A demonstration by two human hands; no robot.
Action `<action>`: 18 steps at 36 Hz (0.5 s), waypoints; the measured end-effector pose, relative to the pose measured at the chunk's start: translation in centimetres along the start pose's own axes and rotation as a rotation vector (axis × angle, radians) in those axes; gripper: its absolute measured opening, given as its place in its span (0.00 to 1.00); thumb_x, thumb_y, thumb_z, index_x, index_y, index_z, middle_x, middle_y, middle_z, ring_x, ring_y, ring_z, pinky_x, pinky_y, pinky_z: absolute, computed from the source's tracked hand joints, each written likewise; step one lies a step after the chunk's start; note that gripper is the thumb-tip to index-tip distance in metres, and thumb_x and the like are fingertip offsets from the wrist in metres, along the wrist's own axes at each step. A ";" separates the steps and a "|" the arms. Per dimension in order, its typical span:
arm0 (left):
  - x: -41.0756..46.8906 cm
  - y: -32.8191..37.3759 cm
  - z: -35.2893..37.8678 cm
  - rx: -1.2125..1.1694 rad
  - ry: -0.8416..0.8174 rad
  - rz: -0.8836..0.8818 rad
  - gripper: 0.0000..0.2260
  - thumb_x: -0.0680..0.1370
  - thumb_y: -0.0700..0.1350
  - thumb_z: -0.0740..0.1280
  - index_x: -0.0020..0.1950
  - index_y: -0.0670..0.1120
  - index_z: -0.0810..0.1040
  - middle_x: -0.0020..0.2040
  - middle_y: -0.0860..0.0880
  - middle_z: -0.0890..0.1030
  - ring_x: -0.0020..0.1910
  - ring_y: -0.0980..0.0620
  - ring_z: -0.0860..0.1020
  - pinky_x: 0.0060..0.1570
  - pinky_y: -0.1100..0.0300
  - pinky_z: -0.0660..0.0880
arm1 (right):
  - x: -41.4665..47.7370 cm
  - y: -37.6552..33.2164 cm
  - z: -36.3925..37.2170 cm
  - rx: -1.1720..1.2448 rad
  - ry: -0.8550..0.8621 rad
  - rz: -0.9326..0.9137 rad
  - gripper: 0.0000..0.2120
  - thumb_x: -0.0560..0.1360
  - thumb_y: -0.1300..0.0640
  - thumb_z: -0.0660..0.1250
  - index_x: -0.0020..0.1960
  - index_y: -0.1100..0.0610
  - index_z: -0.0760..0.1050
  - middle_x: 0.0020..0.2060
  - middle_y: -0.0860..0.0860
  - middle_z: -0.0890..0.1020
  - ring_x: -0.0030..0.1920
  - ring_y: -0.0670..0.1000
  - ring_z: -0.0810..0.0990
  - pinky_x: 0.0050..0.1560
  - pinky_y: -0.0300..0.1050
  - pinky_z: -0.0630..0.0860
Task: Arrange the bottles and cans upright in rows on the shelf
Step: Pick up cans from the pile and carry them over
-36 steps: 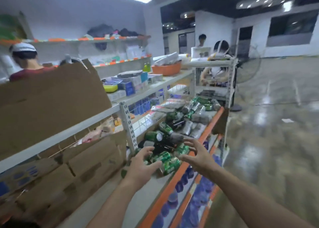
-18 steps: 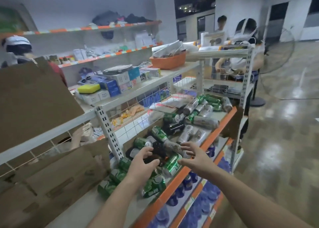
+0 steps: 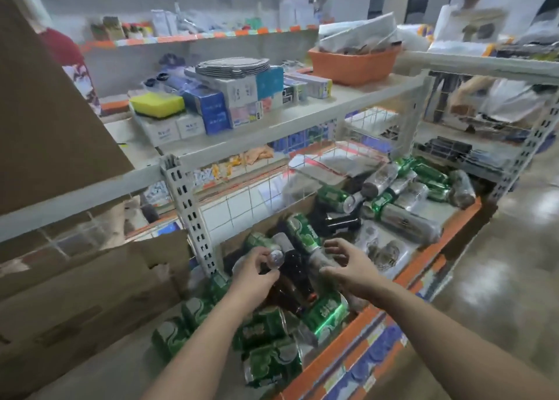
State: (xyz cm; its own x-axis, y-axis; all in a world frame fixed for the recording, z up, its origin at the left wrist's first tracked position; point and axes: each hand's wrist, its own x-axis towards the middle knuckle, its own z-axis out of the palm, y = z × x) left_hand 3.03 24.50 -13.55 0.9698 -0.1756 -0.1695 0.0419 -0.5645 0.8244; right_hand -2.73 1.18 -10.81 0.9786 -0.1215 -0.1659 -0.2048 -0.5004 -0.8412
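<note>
The left hand (image 3: 254,271) is pinching the rounded end of a clear bottle (image 3: 276,257) lying in the heap. The bottle is probably light, thin-walled and slippery, so it is better gripped round the body. Between the hands a dark bottle (image 3: 292,274) is lying flat and is likely heavier. The right hand (image 3: 348,266) is hovering, fingers spread and loosely curled, holding nothing. Green cans (image 3: 325,312) are lying toppled below both wrists on the shelf (image 3: 447,236), their white lettering too blurred to read.

Lying cans (image 3: 328,312) and bottles (image 3: 405,221) crowd the shelf (image 3: 429,254). A post (image 3: 189,206), wire grid (image 3: 242,200), overhead beam (image 3: 272,132) and left box (image 3: 90,293) hem it in; the front is open.
</note>
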 end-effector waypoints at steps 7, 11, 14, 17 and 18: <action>2.9 0.0 -0.1 0.046 0.113 -0.021 0.16 0.75 0.50 0.75 0.58 0.61 0.73 0.58 0.58 0.75 0.60 0.54 0.74 0.59 0.56 0.73 | 7.1 0.1 0.5 -0.125 -0.032 -0.006 0.31 0.68 0.54 0.76 0.69 0.52 0.71 0.59 0.49 0.81 0.57 0.50 0.81 0.60 0.47 0.77; 4.2 0.0 0.4 0.087 0.154 -0.044 0.21 0.74 0.55 0.75 0.64 0.60 0.72 0.61 0.57 0.74 0.63 0.53 0.73 0.65 0.49 0.73 | 11.1 1.0 0.4 -0.108 -0.081 -0.029 0.31 0.68 0.56 0.78 0.68 0.51 0.70 0.59 0.49 0.80 0.56 0.51 0.80 0.51 0.46 0.75; 4.9 0.0 1.6 0.126 0.214 -0.081 0.27 0.73 0.57 0.75 0.69 0.55 0.72 0.64 0.54 0.73 0.66 0.52 0.72 0.67 0.50 0.72 | 13.8 1.6 0.2 -0.199 -0.141 -0.028 0.32 0.68 0.55 0.77 0.68 0.53 0.68 0.58 0.51 0.78 0.56 0.53 0.78 0.53 0.48 0.75; 5.9 0.7 2.9 0.181 0.268 -0.134 0.27 0.73 0.55 0.76 0.70 0.54 0.73 0.61 0.52 0.70 0.65 0.50 0.72 0.63 0.55 0.70 | 16.1 2.7 -0.2 -0.250 -0.208 -0.051 0.35 0.62 0.48 0.76 0.65 0.51 0.68 0.56 0.52 0.76 0.54 0.54 0.78 0.55 0.55 0.80; 6.2 0.9 3.2 0.197 0.288 -0.149 0.28 0.72 0.55 0.77 0.70 0.54 0.73 0.60 0.52 0.68 0.65 0.49 0.72 0.60 0.57 0.69 | 16.8 3.0 -0.4 -0.249 -0.233 -0.063 0.35 0.60 0.45 0.76 0.63 0.49 0.68 0.55 0.52 0.76 0.53 0.53 0.79 0.55 0.56 0.81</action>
State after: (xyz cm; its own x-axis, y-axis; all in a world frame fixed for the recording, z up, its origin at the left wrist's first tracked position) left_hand 8.28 20.29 -15.55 0.9856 0.1382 -0.0977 0.1676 -0.7160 0.6777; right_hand 13.05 -2.76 -15.93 0.9617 0.1003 -0.2551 -0.1146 -0.6984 -0.7065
